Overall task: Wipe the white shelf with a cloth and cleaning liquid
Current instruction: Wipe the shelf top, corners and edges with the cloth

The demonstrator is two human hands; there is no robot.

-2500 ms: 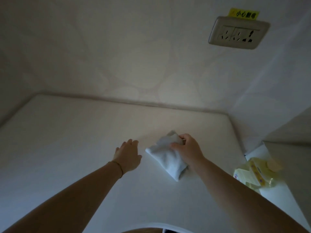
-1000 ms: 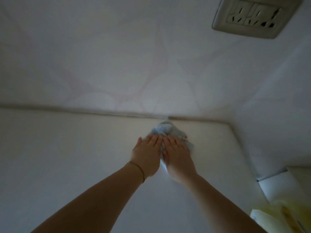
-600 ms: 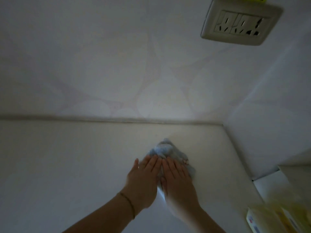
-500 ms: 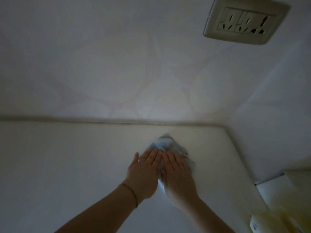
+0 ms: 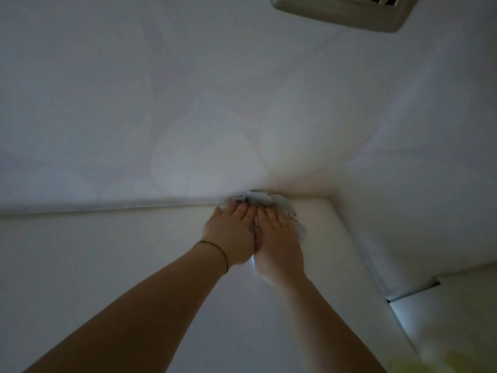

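Observation:
A white shelf (image 5: 94,265) fills the lower half of the dim head view. A pale bunched cloth (image 5: 269,201) lies at the shelf's far edge, touching the back wall. My left hand (image 5: 231,235) and my right hand (image 5: 278,243) lie side by side, palms flat on the cloth, fingers pointing at the wall. Most of the cloth is hidden under them. A thin bracelet circles my left wrist. The cleaning liquid shows only as a yellow blur (image 5: 441,362) at the bottom right.
A wall socket (image 5: 341,12) sits high on the back wall at the top right. A side wall (image 5: 416,184) closes the shelf on the right. A lower white ledge (image 5: 457,313) lies beyond the shelf's right edge.
Both hands have pushed the cloth away from me, from the middle of the shelf up to the back wall. Earlier only the right hand held the cloth.

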